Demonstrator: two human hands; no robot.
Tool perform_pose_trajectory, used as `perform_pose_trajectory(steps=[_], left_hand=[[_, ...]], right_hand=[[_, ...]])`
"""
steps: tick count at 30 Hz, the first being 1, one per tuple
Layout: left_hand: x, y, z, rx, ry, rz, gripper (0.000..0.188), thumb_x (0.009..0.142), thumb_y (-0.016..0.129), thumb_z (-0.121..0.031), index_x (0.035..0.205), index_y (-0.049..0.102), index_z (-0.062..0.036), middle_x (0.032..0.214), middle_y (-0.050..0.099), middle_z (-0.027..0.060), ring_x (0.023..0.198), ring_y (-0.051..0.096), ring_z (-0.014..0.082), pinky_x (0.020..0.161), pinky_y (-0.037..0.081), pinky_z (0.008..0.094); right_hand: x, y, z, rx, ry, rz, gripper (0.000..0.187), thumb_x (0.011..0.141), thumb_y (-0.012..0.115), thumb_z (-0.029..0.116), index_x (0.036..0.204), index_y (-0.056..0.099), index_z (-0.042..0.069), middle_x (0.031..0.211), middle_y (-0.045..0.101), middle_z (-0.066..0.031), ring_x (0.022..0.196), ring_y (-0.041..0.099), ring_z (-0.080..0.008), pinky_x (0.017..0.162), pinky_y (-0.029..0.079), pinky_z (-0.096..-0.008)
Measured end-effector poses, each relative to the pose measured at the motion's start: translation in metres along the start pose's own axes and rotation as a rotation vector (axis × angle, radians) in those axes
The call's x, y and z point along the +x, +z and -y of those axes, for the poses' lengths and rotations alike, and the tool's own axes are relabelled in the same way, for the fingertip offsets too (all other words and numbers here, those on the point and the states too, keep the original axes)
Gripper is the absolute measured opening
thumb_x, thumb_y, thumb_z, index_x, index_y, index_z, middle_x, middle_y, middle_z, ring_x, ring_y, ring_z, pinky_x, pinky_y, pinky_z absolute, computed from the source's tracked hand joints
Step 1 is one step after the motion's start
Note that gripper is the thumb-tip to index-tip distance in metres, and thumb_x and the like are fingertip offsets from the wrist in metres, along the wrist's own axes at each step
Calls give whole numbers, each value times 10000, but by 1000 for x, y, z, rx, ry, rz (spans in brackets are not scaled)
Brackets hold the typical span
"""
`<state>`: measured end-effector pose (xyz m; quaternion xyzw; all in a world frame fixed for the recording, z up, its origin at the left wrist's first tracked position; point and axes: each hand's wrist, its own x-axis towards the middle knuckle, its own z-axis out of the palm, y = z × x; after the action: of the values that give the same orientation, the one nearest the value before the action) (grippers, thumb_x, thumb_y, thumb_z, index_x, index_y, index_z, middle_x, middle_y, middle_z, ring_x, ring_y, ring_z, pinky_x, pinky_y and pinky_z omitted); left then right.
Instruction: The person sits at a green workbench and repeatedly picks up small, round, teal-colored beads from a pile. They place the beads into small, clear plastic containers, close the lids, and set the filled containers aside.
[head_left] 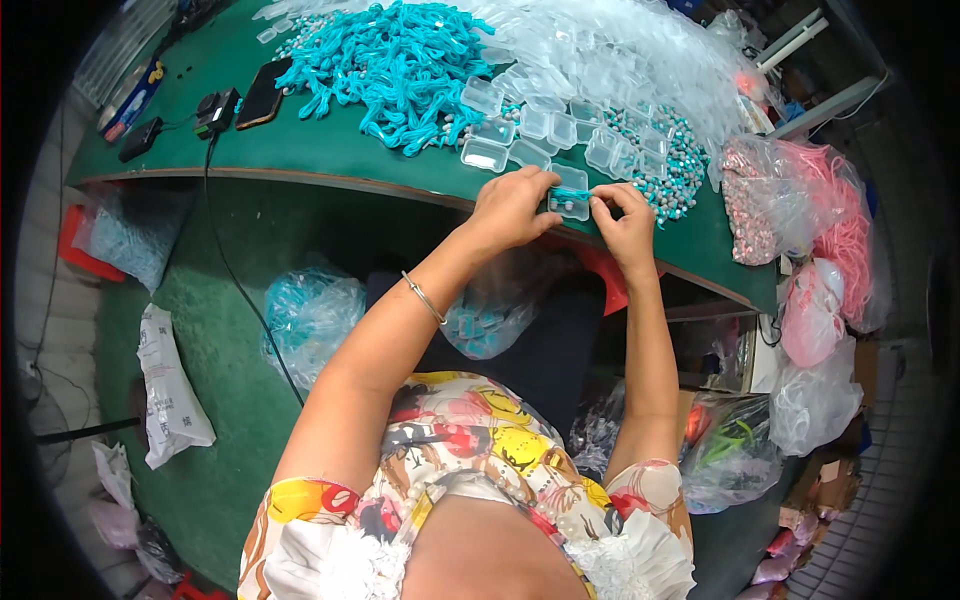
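Observation:
Between my hands, at the table's front edge, is a small clear plastic box (570, 208) with its lid raised. A bundle of turquoise cord (571, 194) and a few pale beads lie in it. My left hand (515, 207) grips the box's left side, fingers closed along it. The fingertips of my right hand (625, 220) are pinched together at the right end of the cord. Just beyond lie several small clear boxes (486, 154). Loose turquoise and grey beads (675, 170) are heaped to the right, near my right hand.
A large pile of turquoise cords (390, 70) covers the table's far middle, beside a mound of clear boxes (620, 60). A phone (263, 94) and a small cabled device (216, 113) lie at left. Bags of pink cord (840, 230) hang at the right edge.

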<state>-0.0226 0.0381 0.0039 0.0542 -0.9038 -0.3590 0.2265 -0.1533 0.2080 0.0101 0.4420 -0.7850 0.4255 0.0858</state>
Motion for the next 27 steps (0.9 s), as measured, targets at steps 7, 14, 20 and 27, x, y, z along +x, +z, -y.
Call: perform_pose_trajectory(steps=[7, 14, 20, 27], left_hand=[[0, 0, 0, 4, 3, -7, 453, 724, 808, -236, 1109, 642, -63, 925, 641, 106, 915, 645, 321, 782, 506, 434], [-2, 1, 4, 8, 42, -16, 459, 749, 794, -230, 1142, 618, -73, 932, 633, 103, 875, 640, 312, 749, 506, 416], [-2, 3, 5, 22, 62, -30, 444, 748, 793, -230, 1123, 615, -69, 930, 631, 102, 867, 640, 312, 742, 507, 418], [-4, 0, 0, -71, 14, -48, 564, 742, 803, -188, 1239, 558, -83, 904, 618, 92, 847, 630, 307, 732, 499, 424]], right_hand=[[4, -9, 9, -160, -71, 41, 101, 787, 707, 111, 887, 717, 102, 909, 664, -42, 893, 621, -259, 769, 457, -401], [8, -1, 17, -248, -258, 128, 91, 805, 667, 75, 880, 716, 90, 885, 655, -52, 884, 610, -279, 752, 454, -407], [33, 3, 8, -371, -223, 146, 182, 847, 667, 146, 1014, 688, 77, 990, 653, -83, 916, 617, -299, 782, 475, -446], [39, 4, 10, -147, -9, 246, 237, 774, 745, 56, 981, 636, 18, 926, 610, -129, 808, 631, -286, 696, 504, -378]])
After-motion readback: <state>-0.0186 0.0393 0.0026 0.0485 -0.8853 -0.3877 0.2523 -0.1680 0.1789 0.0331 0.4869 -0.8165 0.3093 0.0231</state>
